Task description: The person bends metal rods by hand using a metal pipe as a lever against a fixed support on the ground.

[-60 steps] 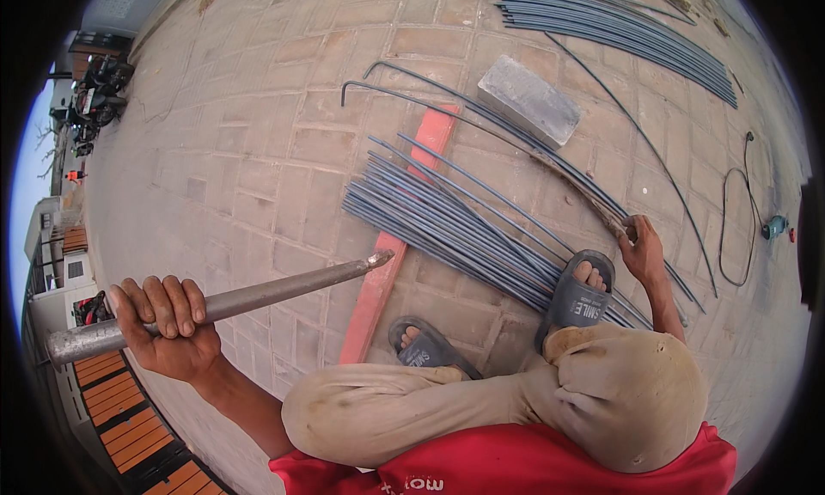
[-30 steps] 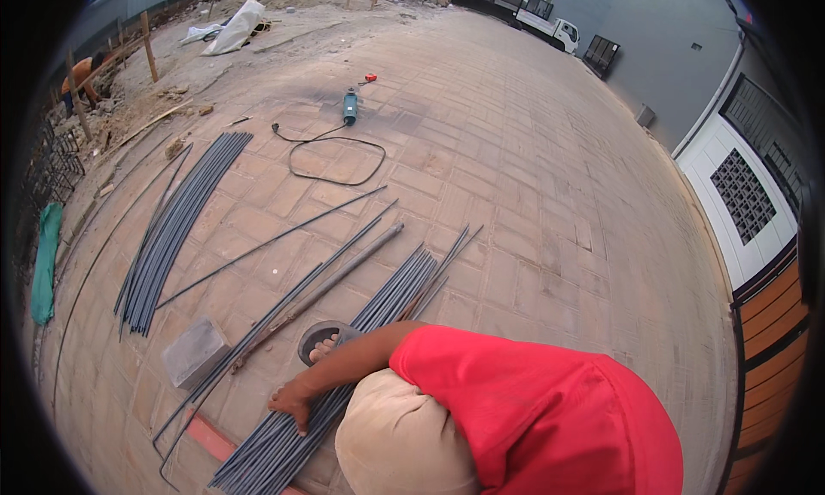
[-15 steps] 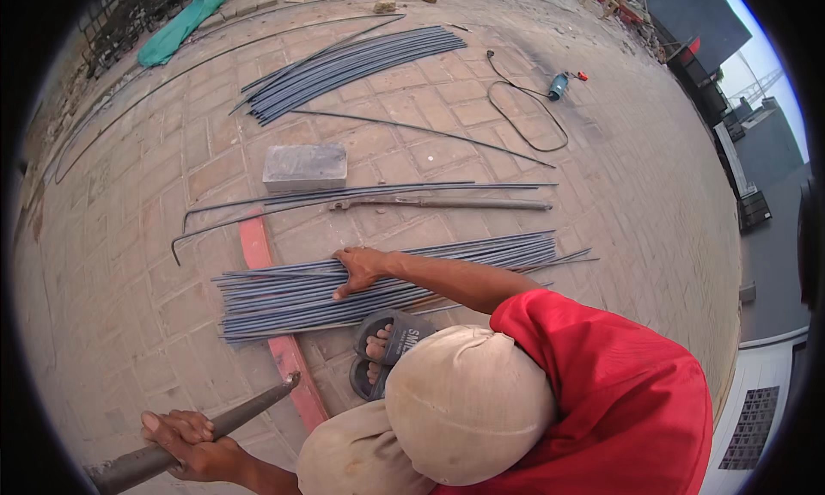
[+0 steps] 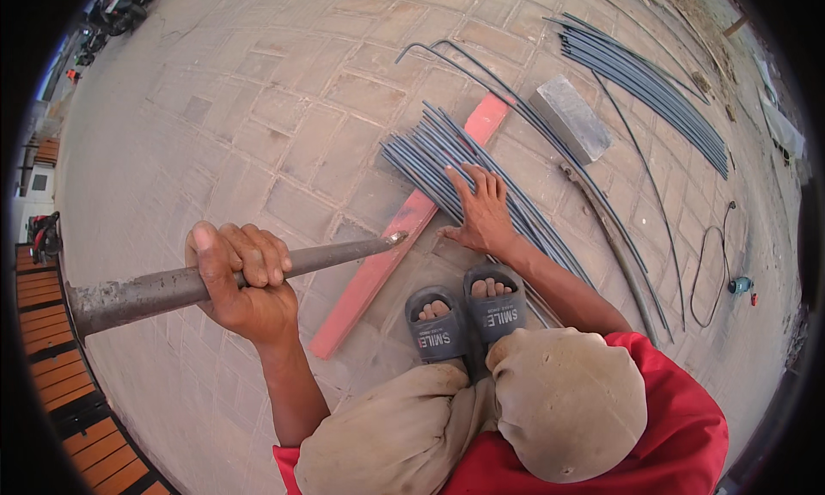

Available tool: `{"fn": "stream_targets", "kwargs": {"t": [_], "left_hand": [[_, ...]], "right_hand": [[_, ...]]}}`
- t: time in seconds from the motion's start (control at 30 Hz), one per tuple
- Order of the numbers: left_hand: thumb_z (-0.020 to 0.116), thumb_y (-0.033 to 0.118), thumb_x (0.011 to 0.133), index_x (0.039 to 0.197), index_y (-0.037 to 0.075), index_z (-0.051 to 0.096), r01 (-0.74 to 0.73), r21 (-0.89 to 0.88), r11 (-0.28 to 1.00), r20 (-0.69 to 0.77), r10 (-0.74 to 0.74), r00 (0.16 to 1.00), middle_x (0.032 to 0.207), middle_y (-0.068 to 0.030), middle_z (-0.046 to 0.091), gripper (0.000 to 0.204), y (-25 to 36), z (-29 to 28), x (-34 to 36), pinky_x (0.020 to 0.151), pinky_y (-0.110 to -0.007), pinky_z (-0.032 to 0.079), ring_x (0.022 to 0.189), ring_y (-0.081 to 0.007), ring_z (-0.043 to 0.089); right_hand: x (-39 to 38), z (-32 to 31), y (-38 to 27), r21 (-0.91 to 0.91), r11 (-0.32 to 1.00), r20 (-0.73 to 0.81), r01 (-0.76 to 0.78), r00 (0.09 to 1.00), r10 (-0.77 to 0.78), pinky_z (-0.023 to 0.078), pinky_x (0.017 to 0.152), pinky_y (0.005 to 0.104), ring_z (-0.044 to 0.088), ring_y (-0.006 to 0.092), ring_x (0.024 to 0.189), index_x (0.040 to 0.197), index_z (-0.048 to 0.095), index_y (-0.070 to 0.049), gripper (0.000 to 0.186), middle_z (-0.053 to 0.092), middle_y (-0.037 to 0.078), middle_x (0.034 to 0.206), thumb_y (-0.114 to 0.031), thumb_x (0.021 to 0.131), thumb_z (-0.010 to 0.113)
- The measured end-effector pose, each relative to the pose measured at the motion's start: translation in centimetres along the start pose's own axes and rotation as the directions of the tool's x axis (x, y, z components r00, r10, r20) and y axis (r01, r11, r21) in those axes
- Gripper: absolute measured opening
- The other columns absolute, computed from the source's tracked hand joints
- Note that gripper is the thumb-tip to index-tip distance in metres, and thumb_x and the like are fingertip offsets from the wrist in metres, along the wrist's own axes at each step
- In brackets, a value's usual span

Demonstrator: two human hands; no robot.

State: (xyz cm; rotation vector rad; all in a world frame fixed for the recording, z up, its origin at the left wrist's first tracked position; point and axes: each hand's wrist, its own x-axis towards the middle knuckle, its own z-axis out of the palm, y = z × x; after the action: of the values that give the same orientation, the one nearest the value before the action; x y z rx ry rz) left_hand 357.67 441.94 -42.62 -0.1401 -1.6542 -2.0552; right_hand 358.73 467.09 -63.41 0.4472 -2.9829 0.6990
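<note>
My left hand (image 4: 249,284) is wrapped round a thick dark metal pipe (image 4: 155,299) that narrows toward its right end. The pipe is held up off the ground, its tip seen against a red beam (image 4: 378,271). With fingers spread, my right hand (image 4: 483,210) rests on a bundle of thin steel rods (image 4: 412,155). These rods lie across the red beam, their left ends uneven. The bundle's other end runs under my right forearm. Beyond it lie two rods with bent ends (image 4: 474,65) and a long rusty bar (image 4: 610,229).
A grey block (image 4: 571,121) stands past the bent rods. Farther right lie another rod bundle (image 4: 644,91), a single rod (image 4: 644,177) and a blue power tool (image 4: 739,284) with a black cable (image 4: 718,237). My sandalled feet are by the near bundle. Motorbikes (image 4: 120,9) stand far left.
The view has swung left, so the ground things appear turned and farther right. My left hand has brought the pipe up and inward. My right hand stays at the rods, now nearer their left ends.
</note>
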Motion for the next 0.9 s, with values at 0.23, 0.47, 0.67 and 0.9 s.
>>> {"fn": "stream_targets", "kwargs": {"t": [0.23, 0.47, 0.67, 0.9], "left_hand": [[0.049, 0.030, 0.101, 0.065, 0.018, 0.036, 0.020, -0.074, 0.997, -0.221, -0.036, 0.975, 0.046, 0.0025, 0.033, 0.040, 3.3, -3.3, 2.5, 0.037, -0.023, 0.036, 0.036, -0.0068, 0.033], [0.064, 0.031, 0.094, 0.065, 0.018, 0.035, -0.089, -0.063, 0.994, -0.545, 0.040, 0.837, 0.048, 0.0037, 0.033, 0.042, -0.6, -4.5, 6.6, 0.040, -0.025, 0.034, 0.039, -0.0076, 0.033], [0.055, 0.042, 0.097, 0.072, 0.015, 0.034, -0.021, -0.288, 0.957, -0.812, -0.233, 0.535, 0.056, 0.0005, 0.033, 0.042, -11.1, -10.8, 10.4, 0.047, -0.031, 0.039, 0.047, -0.0130, 0.036], [0.053, 0.048, 0.095, 0.070, 0.014, 0.036, -0.070, -0.596, 0.800, -0.770, -0.544, 0.333, 0.057, 0.0002, 0.037, 0.045, -19.7, -9.9, 14.7, 0.050, -0.035, 0.042, 0.046, -0.0170, 0.041]], "right_hand": [[-3.3, -0.1, 5.7, 0.025, 0.932, -0.010, -0.361, 0.932, 0.362, 0.018, 0.110, 0.0554, 0.027, 0.0414, 0.133, 0.149, 0.023, -0.008, 0.116, 0.030, 0.023, 0.141, -0.053, 0.061, 0.085], [-4.7, 0.6, 8.1, 0.097, 0.879, 0.071, -0.466, 0.885, 0.461, 0.018, 0.111, 0.0572, 0.028, 0.0443, 0.134, 0.150, 0.020, -0.004, 0.124, 0.031, 0.027, 0.143, -0.061, 0.059, 0.082], [-3.0, 1.1, 7.9, 0.130, 0.855, 0.151, -0.502, 0.862, 0.484, 0.025, 0.108, 0.0559, 0.035, 0.0432, 0.129, 0.151, 0.017, -0.004, 0.124, 0.037, 0.028, 0.137, -0.063, 0.061, 0.080], [-3.3, 0.0, 7.7, 0.191, 0.814, 0.135, -0.548, 0.837, 0.531, 0.032, 0.105, 0.0532, 0.042, 0.0438, 0.122, 0.150, 0.017, -0.004, 0.123, 0.040, 0.027, 0.131, -0.045, 0.058, 0.087]]}}
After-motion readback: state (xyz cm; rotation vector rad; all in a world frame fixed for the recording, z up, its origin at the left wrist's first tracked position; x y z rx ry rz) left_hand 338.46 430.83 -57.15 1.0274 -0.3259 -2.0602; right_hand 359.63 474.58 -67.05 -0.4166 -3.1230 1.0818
